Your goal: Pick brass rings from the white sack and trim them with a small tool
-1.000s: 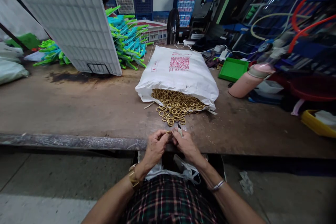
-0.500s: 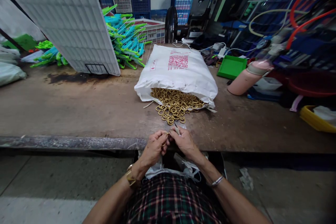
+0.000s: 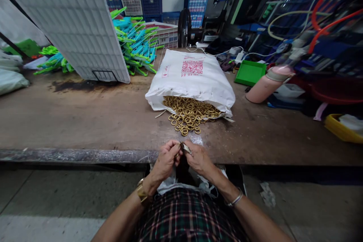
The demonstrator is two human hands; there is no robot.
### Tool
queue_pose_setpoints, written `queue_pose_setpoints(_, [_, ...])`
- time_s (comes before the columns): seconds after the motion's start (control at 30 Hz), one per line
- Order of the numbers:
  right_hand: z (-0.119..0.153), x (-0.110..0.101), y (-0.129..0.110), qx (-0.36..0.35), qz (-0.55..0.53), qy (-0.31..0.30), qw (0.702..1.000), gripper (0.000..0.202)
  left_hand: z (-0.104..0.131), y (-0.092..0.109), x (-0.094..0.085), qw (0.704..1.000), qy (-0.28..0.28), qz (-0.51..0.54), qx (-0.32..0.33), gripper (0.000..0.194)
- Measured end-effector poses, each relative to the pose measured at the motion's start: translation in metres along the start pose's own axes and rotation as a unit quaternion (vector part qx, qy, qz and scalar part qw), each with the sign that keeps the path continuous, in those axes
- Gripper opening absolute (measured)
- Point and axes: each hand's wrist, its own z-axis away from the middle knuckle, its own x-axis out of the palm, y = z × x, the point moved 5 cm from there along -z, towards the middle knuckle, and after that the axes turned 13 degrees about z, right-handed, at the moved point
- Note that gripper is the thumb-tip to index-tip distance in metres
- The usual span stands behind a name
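At the table's front edge my left hand (image 3: 167, 157) is closed in a pinch on a brass-coloured ring (image 3: 177, 155), mostly hidden by the fingers. My right hand (image 3: 200, 157) grips a small knife (image 3: 186, 149) with a pale, wrapped-looking handle. Its dark tip meets the left fingertips, so the two hands almost touch. Just beyond them, a loose heap of brass-coloured rings (image 3: 185, 119) spills from the mouth of a white woven sack (image 3: 204, 79), which lies on its side.
The sack rests on a brown worktable (image 3: 85, 121). To the left stand a white ribbed panel (image 3: 93, 26) and a pile of green and blue plastic pieces (image 3: 138, 45). A pink bottle (image 3: 262, 87), a green tray (image 3: 250, 72) and a yellow basin (image 3: 342, 128) are at the right.
My right hand has turned the knife, so its tip now points left toward the left fingertips instead of up and away. The left hand has barely moved.
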Motion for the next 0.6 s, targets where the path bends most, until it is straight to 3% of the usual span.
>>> queue_pose_setpoints(0.27, [-0.001,0.004,-0.001,0.005,0.084,-0.008,0.996,0.021,-0.001,0.001,-0.003,0.995,0.011,-0.087,0.04,0.036])
queue_pose_setpoints(0.47, [-0.002,0.003,-0.001,-0.015,0.147,-0.074,0.986,0.022,0.004,0.005,-0.003,0.984,-0.007,-0.146,0.1,0.032])
queue_pose_setpoints(0.6, [-0.007,-0.004,0.009,0.03,0.208,-0.061,0.976,0.024,0.016,0.007,0.006,0.993,-0.034,-0.099,0.063,0.033])
